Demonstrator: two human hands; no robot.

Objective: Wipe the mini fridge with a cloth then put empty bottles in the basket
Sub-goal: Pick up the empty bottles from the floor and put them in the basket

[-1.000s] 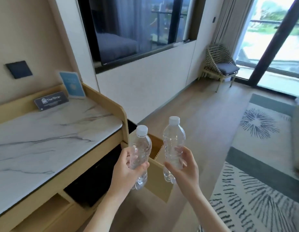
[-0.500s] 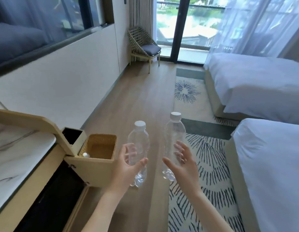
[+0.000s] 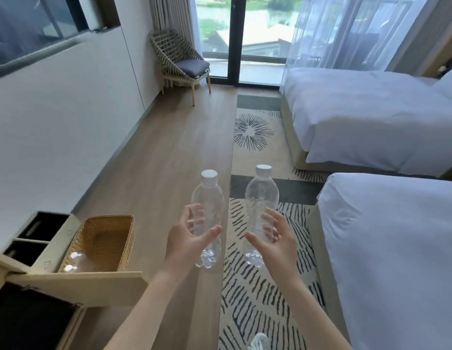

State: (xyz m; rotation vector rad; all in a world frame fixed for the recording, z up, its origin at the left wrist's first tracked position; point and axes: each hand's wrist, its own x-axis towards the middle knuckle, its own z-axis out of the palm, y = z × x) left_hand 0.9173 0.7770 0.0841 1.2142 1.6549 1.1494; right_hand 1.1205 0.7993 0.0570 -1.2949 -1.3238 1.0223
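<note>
My left hand [image 3: 188, 238] holds a clear empty bottle [image 3: 208, 198] with a white cap upright. A second clear empty bottle [image 3: 261, 195], also upright, is in my right hand [image 3: 275, 238]. Both bottles hang over the floor at the rug's edge, side by side and apart. Low on the left stands a woven basket [image 3: 124, 238] in a pale wooden unit, left of my left hand. Two bottle caps [image 3: 72, 261] show inside the basket at its near end. The dark mini fridge front [image 3: 30, 322] fills the lower left corner.
Two white beds [image 3: 386, 248] stand on the right, a patterned rug [image 3: 252, 137] lies between them and the wooden floor. A woven chair [image 3: 179, 61] sits by the glass door at the far end. A white wall runs along the left. Dark bin slots [image 3: 40, 227] sit beside the basket.
The view has swung right, away from the marble counter toward the beds, then tilted down a little. The basket has come into view. Both hands keep their bottles, with looser fingers than a second ago.
</note>
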